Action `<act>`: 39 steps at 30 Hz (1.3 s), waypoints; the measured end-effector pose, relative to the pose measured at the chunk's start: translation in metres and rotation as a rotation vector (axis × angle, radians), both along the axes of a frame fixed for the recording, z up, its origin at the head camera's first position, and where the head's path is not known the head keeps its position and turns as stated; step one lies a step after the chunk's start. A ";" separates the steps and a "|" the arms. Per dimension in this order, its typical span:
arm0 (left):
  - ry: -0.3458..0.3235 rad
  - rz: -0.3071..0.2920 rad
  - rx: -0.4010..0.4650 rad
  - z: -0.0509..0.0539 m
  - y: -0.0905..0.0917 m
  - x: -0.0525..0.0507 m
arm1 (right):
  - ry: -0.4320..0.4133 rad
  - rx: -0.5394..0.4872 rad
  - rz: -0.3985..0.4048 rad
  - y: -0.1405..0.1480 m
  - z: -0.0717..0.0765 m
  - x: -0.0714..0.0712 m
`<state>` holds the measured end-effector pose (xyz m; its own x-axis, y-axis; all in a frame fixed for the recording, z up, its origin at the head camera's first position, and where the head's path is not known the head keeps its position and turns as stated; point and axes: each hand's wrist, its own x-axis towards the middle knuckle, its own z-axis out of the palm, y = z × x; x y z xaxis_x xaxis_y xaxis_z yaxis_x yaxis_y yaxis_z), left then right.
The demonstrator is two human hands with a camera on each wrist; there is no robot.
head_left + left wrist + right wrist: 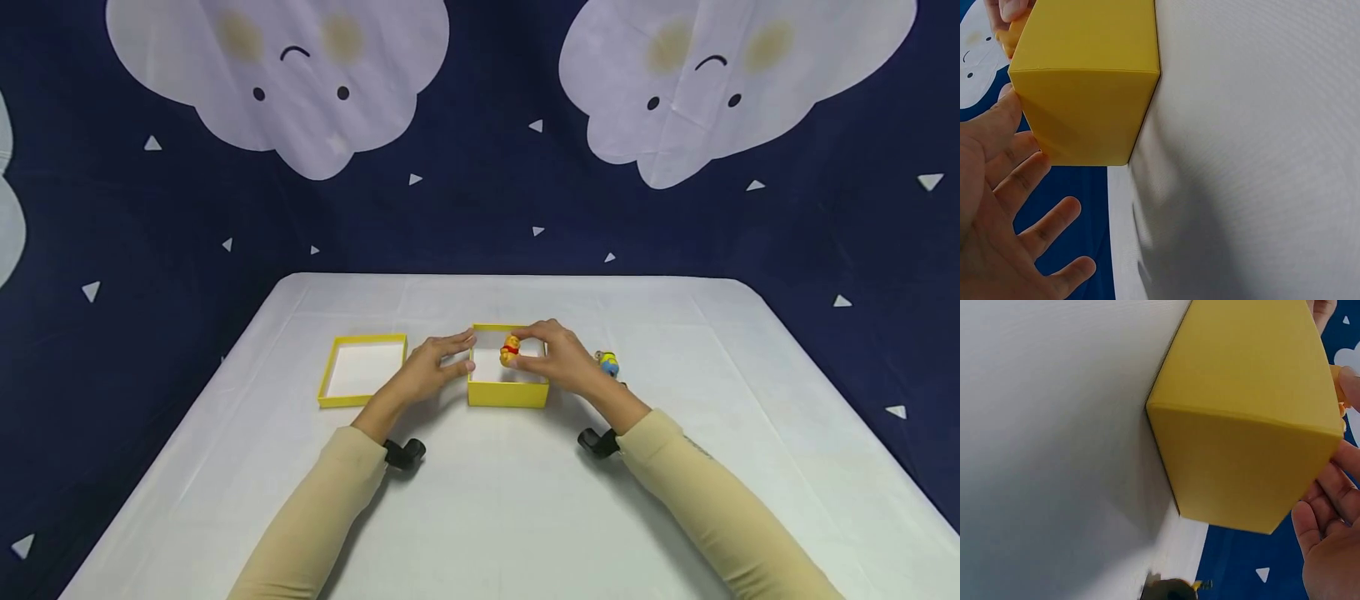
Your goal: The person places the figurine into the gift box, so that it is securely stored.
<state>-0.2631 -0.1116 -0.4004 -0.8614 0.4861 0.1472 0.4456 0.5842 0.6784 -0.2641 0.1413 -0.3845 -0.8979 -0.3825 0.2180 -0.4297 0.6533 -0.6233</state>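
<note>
A yellow open-topped box (508, 395) with a white inside stands on the table. My right hand (561, 358) pinches a small yellow bear figurine (510, 350) with a red shirt between thumb and fingers, over the box's opening. At the box's left side is my left hand (429, 368), its fingers extended. In the left wrist view, the left hand (997, 187) has its thumb and some fingertips against the box (1085, 115). The right wrist view shows the box (1241, 469) hiding much of the figurine.
Left of the box lies a yellow-rimmed lid (343, 401), white inside up. A small blue and yellow figurine (608, 364) sits on the table (510, 500) beyond my right wrist, with a dark thing partly hidden beside it. A dark blue cloth with clouds hangs behind.
</note>
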 end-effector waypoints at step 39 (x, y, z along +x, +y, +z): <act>0.016 -0.008 -0.001 -0.001 -0.001 0.000 | -0.086 0.229 0.175 -0.040 0.000 -0.013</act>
<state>-0.2627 -0.1125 -0.4011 -0.8549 0.4936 0.1600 0.4611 0.5811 0.6706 -0.2767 0.1010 -0.3846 -0.8254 -0.5636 0.0340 -0.5001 0.7018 -0.5073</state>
